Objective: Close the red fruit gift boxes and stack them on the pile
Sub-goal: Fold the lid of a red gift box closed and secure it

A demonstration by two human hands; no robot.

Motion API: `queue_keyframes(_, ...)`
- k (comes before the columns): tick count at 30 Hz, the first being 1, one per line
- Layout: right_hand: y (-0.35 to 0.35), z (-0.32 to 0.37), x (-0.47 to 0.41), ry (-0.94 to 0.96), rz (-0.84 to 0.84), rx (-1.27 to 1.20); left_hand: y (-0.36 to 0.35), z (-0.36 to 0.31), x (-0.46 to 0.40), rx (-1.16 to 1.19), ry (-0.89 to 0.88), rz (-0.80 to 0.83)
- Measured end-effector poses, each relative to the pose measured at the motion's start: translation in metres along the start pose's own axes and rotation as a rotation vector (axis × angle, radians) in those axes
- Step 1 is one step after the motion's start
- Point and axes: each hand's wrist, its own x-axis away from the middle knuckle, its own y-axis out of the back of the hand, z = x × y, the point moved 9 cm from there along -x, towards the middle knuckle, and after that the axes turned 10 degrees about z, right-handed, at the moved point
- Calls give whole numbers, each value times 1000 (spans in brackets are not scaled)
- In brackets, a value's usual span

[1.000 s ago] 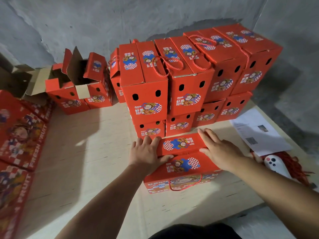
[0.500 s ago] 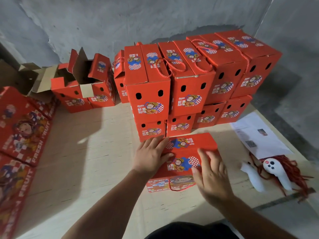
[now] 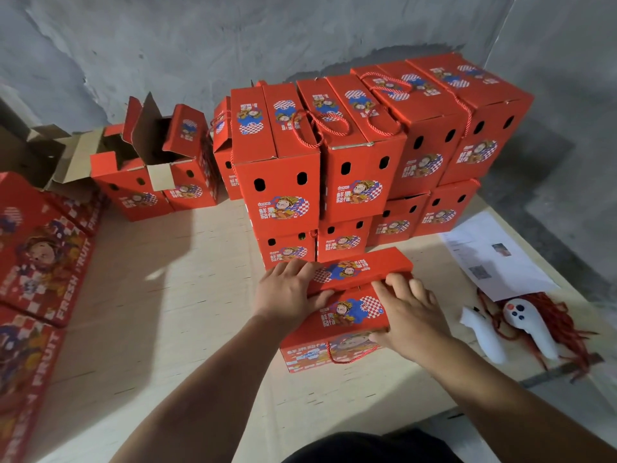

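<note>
Under both sets of fingers sits the red gift box (image 3: 347,309), on the board just in front of the pile (image 3: 364,155). Left hand (image 3: 287,292) lies flat on the far flap's left end, fingers straight; right hand (image 3: 409,315) curls over the near flap, thumb on the front edge. Closing step looks nearly done. Next: seat flaps, lift onto pile. Beyond the left fingertips, open boxes (image 3: 157,168); right of the right fingers, paper sheet (image 3: 494,255) and white controller (image 3: 524,319), clear of the path.
</note>
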Motion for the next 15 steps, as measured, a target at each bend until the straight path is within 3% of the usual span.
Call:
queue_keyframes(8, 1, -7, -5, 15, 6, -183, -5, 3, 2, -12, 19, -22)
queue_keyframes(12, 19, -10, -18, 50, 222, -201, -14, 9, -8, 47, 87, 189)
queue_keyframes(15, 44, -16, -21, 67, 359, -411, -21, 11, -18, 2, 101, 420)
